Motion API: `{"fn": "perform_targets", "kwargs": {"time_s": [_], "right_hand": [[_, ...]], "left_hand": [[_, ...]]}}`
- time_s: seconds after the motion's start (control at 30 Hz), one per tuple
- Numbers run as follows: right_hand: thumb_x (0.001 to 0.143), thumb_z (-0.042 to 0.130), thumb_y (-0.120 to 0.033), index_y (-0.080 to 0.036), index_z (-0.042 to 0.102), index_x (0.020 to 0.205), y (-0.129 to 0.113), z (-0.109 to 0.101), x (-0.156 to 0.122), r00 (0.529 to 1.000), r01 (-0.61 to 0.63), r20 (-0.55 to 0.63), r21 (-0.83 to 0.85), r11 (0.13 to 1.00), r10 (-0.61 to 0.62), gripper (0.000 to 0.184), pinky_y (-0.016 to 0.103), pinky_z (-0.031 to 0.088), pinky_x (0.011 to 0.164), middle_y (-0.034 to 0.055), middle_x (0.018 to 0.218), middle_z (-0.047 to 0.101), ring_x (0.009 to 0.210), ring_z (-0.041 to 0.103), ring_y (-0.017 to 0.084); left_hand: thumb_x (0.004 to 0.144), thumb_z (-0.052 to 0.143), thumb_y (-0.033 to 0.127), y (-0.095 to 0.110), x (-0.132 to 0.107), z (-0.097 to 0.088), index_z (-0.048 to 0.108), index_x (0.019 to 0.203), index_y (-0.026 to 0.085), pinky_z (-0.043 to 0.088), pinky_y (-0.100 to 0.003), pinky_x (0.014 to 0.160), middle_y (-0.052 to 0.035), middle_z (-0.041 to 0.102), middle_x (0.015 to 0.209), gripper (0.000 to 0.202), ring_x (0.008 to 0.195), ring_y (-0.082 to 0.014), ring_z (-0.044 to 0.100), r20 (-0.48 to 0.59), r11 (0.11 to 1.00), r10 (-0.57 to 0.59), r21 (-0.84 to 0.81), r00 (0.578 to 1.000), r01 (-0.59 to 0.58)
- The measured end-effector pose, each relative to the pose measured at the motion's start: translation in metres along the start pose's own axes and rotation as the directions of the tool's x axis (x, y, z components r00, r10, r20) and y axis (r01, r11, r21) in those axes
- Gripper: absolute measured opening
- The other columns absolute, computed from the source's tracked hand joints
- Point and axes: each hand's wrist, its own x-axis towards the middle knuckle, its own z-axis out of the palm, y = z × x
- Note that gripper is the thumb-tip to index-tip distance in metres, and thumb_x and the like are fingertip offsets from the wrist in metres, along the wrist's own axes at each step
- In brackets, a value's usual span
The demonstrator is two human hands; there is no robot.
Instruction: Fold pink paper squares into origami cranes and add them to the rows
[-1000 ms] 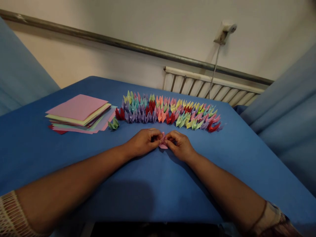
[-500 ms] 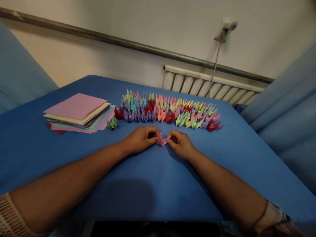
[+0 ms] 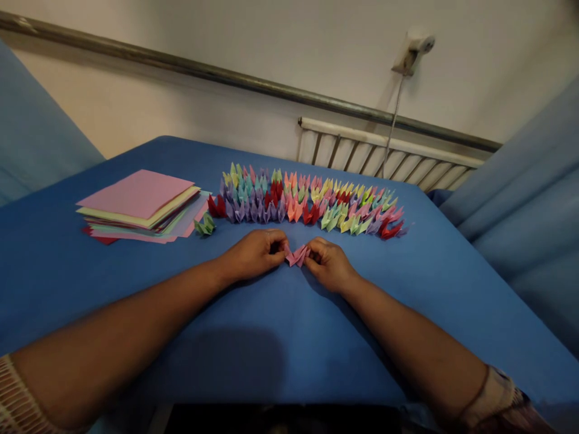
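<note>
Between my two hands is a small pink origami crane, low over the blue tabletop. My left hand pinches its left end between thumb and fingers. At the other end, my right hand is closed on the crane's right side. Beyond them stand several rows of folded paper cranes in red, purple, yellow, green, teal and pink. One green paper crane sits apart at the near left of the rows.
A stack of coloured square paper lies on the blue-covered table at left. Behind are a wall rail and a radiator. Blue curtains hang at both sides.
The pink crane's shape between my fingers has shifted: its two ends now rise in a clearer V. Both hands stay in nearly the same place.
</note>
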Motion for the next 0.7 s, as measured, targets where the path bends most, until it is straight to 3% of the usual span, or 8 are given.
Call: {"fn": "perform_targets", "kwargs": {"time_s": [0.13, 0.33, 0.7], "right_hand": [[0.082, 0.06, -0.011, -0.02, 0.06, 0.07, 0.002, 0.0, 0.0, 1.0, -0.018, 0.007, 0.011, 1.0, 0.018, 0.015, 0.025, 0.037, 0.059, -0.0024, 0.07, 0.049, 0.063, 0.047, 0.012], [0.086, 0.06, -0.018, -0.021, 0.066, 0.075, 0.008, 0.001, -0.001, 0.999, -0.04, -0.01, 0.157, 0.987, 0.042, 0.012, 0.025, 0.041, 0.064, -0.001, 0.073, 0.059, 0.068, 0.054, 0.013], [0.084, 0.059, -0.015, -0.02, 0.066, 0.076, 0.01, -0.003, -0.001, 0.997, -0.072, 0.03, 0.036, 0.997, 0.07, 0.012, 0.024, 0.04, 0.061, -0.0007, 0.075, 0.059, 0.065, 0.052, 0.012]], "left_hand": [[0.077, 0.058, 0.025, -0.003, 0.001, -0.008, 0.065, 0.077, 0.017, 0.04, -0.024, 0.061, 0.0013, 0.063, 0.071, 0.01, 0.065, -0.0138, 0.057, 0.049, 0.998, -0.019, 0.059, 0.999, 0.016], [0.076, 0.057, 0.026, -0.004, 0.001, -0.013, 0.066, 0.077, 0.018, 0.036, -0.023, 0.058, 0.0011, 0.063, 0.07, 0.012, 0.063, -0.0136, 0.054, 0.1, 0.981, -0.034, 0.196, 0.994, 0.014], [0.071, 0.056, 0.025, 0.003, -0.001, -0.015, 0.062, 0.067, 0.019, 0.027, -0.023, 0.052, 0.0038, 0.055, 0.059, 0.009, 0.055, -0.0118, 0.046, 0.155, 0.971, -0.099, 0.231, 0.983, 0.061]]}}
